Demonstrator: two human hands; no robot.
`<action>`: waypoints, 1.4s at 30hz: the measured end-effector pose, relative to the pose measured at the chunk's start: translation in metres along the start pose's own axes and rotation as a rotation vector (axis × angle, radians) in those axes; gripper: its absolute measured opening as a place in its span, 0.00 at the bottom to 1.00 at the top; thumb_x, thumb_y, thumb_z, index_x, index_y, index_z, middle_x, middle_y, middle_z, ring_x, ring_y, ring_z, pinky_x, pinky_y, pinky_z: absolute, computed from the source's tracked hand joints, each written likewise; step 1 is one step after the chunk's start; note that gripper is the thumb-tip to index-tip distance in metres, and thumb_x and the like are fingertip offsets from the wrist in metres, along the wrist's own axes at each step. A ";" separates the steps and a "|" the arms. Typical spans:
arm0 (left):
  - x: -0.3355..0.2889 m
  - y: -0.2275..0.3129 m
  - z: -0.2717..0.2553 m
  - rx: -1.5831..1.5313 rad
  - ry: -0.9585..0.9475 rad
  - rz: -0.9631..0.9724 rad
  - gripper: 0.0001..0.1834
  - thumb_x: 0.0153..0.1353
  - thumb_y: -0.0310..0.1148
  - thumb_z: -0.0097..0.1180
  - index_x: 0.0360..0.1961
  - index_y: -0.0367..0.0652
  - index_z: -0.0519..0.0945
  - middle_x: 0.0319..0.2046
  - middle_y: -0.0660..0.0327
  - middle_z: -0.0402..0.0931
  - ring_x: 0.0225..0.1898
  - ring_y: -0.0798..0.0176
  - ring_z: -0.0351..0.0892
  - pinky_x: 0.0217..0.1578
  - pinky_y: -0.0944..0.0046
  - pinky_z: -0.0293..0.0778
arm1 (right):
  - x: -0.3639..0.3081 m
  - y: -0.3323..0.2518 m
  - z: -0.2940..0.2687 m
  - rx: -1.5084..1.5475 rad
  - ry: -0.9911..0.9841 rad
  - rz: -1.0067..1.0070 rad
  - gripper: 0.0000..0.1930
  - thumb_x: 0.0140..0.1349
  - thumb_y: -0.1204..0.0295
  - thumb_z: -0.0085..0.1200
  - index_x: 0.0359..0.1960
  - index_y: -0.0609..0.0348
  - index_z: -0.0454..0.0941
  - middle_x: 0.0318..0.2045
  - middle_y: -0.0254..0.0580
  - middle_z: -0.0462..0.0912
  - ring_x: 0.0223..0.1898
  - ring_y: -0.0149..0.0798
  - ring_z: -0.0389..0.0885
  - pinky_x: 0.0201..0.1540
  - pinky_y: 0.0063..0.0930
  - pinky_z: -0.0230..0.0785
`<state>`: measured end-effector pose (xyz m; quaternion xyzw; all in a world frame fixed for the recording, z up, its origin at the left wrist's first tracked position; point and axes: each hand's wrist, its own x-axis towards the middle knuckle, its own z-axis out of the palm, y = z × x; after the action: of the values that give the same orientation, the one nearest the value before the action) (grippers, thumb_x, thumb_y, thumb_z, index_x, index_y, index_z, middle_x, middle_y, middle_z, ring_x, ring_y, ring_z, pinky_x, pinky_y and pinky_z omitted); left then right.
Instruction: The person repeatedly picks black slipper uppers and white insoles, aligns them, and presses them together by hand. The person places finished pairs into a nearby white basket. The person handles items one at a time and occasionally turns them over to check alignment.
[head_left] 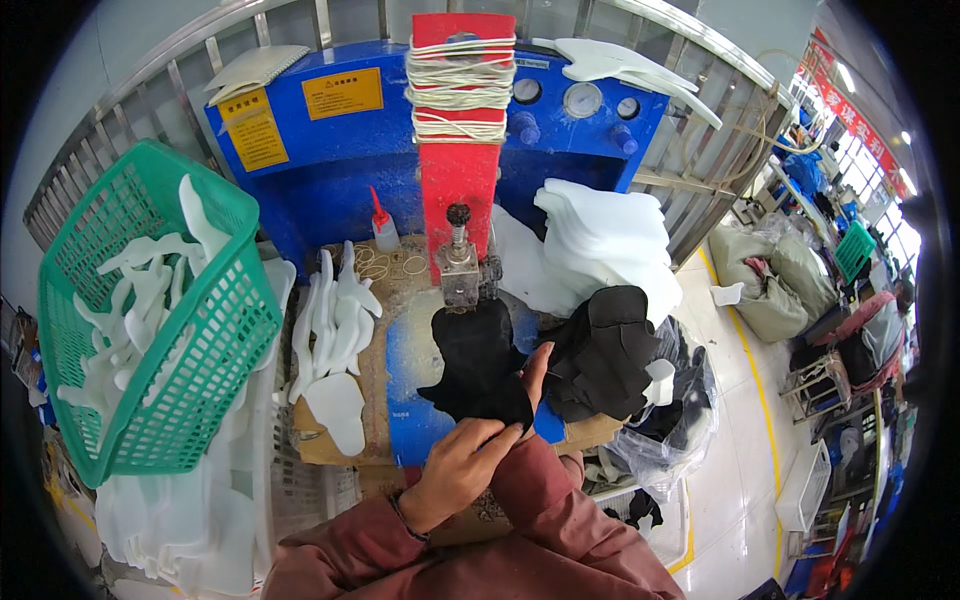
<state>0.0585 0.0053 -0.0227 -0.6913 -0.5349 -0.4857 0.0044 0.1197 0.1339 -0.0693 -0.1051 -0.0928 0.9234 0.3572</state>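
Note:
A black, irregularly cut flat sheet piece [478, 365] is in both my hands, its far end just below the metal head [460, 278] of a red-armed blue machine. My left hand [462, 468] pinches the near edge of the piece with bunched fingers. At the right edge of the piece, my right hand [538, 372] grips it; one digit points up and the rest of the hand is mostly hidden behind the black material. Whether the far end touches the metal head I cannot tell. Right beside it lies a stack of similar black pieces [610, 350].
White cut pieces [335, 320] lie left of the work spot, near a bottle with a red nozzle [384, 230]. A green basket [215, 345] of white pieces stands far left. White sheets [605, 240] are piled behind the black stack; a plastic bag [690, 410] sits at right.

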 end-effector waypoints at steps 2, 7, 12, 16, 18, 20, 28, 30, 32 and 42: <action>0.008 -0.006 -0.001 0.000 -0.011 0.001 0.19 0.57 0.20 0.62 0.51 0.35 0.84 0.41 0.56 0.78 0.39 0.52 0.82 0.40 0.59 0.80 | 0.011 -0.002 0.000 0.035 -0.025 -0.006 0.51 0.65 0.25 0.42 0.75 0.56 0.65 0.72 0.45 0.71 0.69 0.47 0.73 0.73 0.42 0.63; 0.021 -0.018 0.000 0.011 -0.020 -0.011 0.18 0.55 0.17 0.62 0.49 0.35 0.84 0.40 0.55 0.79 0.39 0.50 0.82 0.39 0.57 0.80 | 0.030 -0.005 0.010 0.090 -0.128 -0.008 0.47 0.69 0.29 0.41 0.73 0.58 0.68 0.68 0.46 0.75 0.67 0.48 0.75 0.73 0.42 0.64; 0.030 -0.031 0.003 0.012 -0.042 0.025 0.19 0.55 0.19 0.63 0.50 0.35 0.84 0.40 0.56 0.79 0.39 0.52 0.83 0.39 0.58 0.81 | 0.037 -0.012 0.014 0.244 -0.262 -0.014 0.47 0.69 0.28 0.40 0.77 0.51 0.62 0.70 0.49 0.72 0.68 0.53 0.72 0.74 0.48 0.60; 0.038 -0.036 0.004 0.030 -0.077 0.061 0.19 0.55 0.19 0.64 0.50 0.35 0.84 0.40 0.56 0.79 0.39 0.53 0.83 0.39 0.58 0.81 | 0.049 -0.019 0.007 0.396 -0.391 0.048 0.46 0.68 0.28 0.39 0.78 0.46 0.60 0.67 0.49 0.74 0.66 0.53 0.73 0.73 0.51 0.60; 0.041 -0.038 0.004 0.060 -0.096 0.076 0.19 0.58 0.24 0.61 0.53 0.36 0.83 0.42 0.58 0.77 0.41 0.55 0.82 0.41 0.60 0.81 | 0.061 -0.017 0.005 0.343 -0.561 0.030 0.46 0.69 0.28 0.39 0.78 0.45 0.61 0.67 0.47 0.74 0.65 0.52 0.73 0.71 0.51 0.62; 0.042 -0.040 0.005 0.080 -0.109 0.085 0.20 0.60 0.26 0.59 0.54 0.36 0.83 0.43 0.58 0.77 0.42 0.56 0.81 0.43 0.61 0.81 | 0.065 -0.018 0.006 0.265 -0.560 -0.011 0.45 0.69 0.28 0.38 0.78 0.45 0.61 0.67 0.46 0.74 0.64 0.51 0.73 0.69 0.51 0.63; 0.046 -0.052 0.007 0.103 -0.152 0.080 0.20 0.62 0.27 0.57 0.55 0.34 0.82 0.45 0.57 0.77 0.45 0.54 0.81 0.45 0.60 0.81 | 0.063 -0.022 0.032 0.122 -0.239 -0.092 0.43 0.72 0.32 0.37 0.79 0.46 0.59 0.71 0.41 0.72 0.66 0.49 0.72 0.68 0.51 0.63; 0.047 -0.054 0.006 0.098 -0.145 0.072 0.20 0.61 0.27 0.58 0.55 0.34 0.82 0.45 0.57 0.77 0.44 0.54 0.81 0.44 0.59 0.81 | 0.067 -0.021 0.033 0.230 -0.206 -0.128 0.44 0.71 0.31 0.38 0.78 0.48 0.60 0.70 0.42 0.72 0.65 0.50 0.72 0.68 0.51 0.64; 0.048 -0.055 0.006 0.106 -0.129 0.074 0.19 0.61 0.26 0.59 0.54 0.35 0.82 0.45 0.57 0.77 0.44 0.54 0.81 0.44 0.59 0.81 | 0.072 -0.020 0.031 0.220 -0.183 -0.125 0.45 0.70 0.30 0.39 0.77 0.50 0.61 0.69 0.43 0.74 0.65 0.51 0.73 0.68 0.52 0.65; 0.037 -0.052 -0.017 0.181 -0.146 -0.003 0.18 0.59 0.22 0.61 0.51 0.36 0.84 0.41 0.59 0.77 0.40 0.57 0.81 0.39 0.61 0.81 | 0.070 0.005 0.034 0.023 -0.087 -0.002 0.46 0.72 0.31 0.40 0.72 0.61 0.67 0.66 0.47 0.77 0.64 0.47 0.76 0.68 0.41 0.68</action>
<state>0.0070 0.0458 -0.0155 -0.7207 -0.5767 -0.3838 0.0274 0.0566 0.1744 -0.0472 -0.0608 -0.0979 0.9278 0.3548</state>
